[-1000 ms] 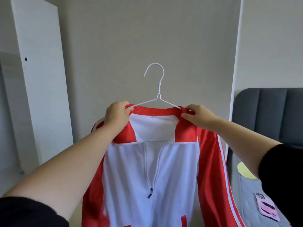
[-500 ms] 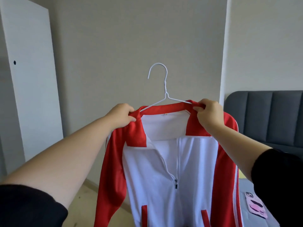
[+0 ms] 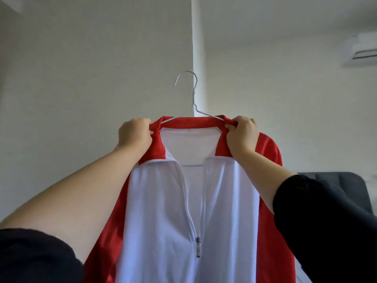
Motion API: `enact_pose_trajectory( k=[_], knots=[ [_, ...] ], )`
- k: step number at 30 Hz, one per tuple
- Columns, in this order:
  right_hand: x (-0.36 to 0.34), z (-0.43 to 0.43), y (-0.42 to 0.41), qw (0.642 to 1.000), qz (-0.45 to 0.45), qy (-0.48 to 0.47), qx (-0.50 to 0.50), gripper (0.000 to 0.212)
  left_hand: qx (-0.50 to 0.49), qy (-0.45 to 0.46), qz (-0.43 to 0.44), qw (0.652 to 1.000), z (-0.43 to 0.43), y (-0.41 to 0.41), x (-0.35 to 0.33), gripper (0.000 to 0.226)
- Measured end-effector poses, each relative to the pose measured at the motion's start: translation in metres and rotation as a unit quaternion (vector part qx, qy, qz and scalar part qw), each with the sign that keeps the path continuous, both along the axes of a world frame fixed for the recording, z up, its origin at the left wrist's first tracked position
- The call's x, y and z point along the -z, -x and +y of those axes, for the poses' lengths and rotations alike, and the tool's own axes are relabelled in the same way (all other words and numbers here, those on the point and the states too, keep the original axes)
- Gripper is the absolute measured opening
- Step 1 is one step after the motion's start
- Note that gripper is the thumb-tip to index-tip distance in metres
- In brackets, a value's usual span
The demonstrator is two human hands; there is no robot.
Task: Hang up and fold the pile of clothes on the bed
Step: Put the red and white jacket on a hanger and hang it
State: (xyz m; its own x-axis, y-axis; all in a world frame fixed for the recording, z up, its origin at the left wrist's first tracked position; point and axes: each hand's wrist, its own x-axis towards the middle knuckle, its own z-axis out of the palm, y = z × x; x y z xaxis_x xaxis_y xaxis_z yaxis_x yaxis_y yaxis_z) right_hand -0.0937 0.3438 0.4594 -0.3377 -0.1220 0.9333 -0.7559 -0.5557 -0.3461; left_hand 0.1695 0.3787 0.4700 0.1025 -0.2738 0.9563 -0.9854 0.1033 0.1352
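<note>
fingers [image 3: 140, 122] of the left hand [image 3: 133, 137] are curled tight over the left end of the collar [image 3: 191, 121], red fabric bunched in the fist. right hand [image 3: 242, 137] does the same at the other end, its fingers [image 3: 243, 121] folded over the collar edge. both grips are closed on cloth, nothing spread. can't tell whether either also catches the wire underneath.

jacket [image 3: 163, 211]: red and white zip-up, held up at arm's length, front facing the camera. white front panels, red collar, red shoulders and sleeves hanging down both sides. zip is open from the collar down to the slider. zipper pull [image 3: 198, 247] hangs low in the middle. white lining shows inside the neck opening.

hanger [image 3: 193, 99]: thin white wire, inside the jacket. both shoulder arms run under the collar, one toward each hand. hook stands up above the collar, roughly centred, open end pointing left, touching nothing. bottom bar shows as a faint line through the lining, just under the neck opening.

forearms bare, black sleeves [image 3: 326, 221] end near the elbows.

background: plain pale wall, vertical corner [image 3: 199, 37] directly behind the hook. air conditioner [image 3: 361, 50] high on the right wall. dark grey padded headboard [image 3: 336, 180] low right, partly behind the right arm.
</note>
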Motion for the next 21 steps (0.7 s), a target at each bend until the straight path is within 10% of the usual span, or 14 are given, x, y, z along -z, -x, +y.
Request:
enact_pose_trajectory(
  k=[9,21],
  knots=[
    [-0.041,0.060,0.111,0.985,0.012,0.074,0.153,0.018,0.107,0.058,-0.007,0.993,0.007,0.109,-0.025,0.009],
    [0.164,-0.029,0.206,0.964,0.033,-0.122,0.236,0.016,0.185,-0.099,-0.026,0.977,-0.106,0.208,0.172,0.012]
  ],
)
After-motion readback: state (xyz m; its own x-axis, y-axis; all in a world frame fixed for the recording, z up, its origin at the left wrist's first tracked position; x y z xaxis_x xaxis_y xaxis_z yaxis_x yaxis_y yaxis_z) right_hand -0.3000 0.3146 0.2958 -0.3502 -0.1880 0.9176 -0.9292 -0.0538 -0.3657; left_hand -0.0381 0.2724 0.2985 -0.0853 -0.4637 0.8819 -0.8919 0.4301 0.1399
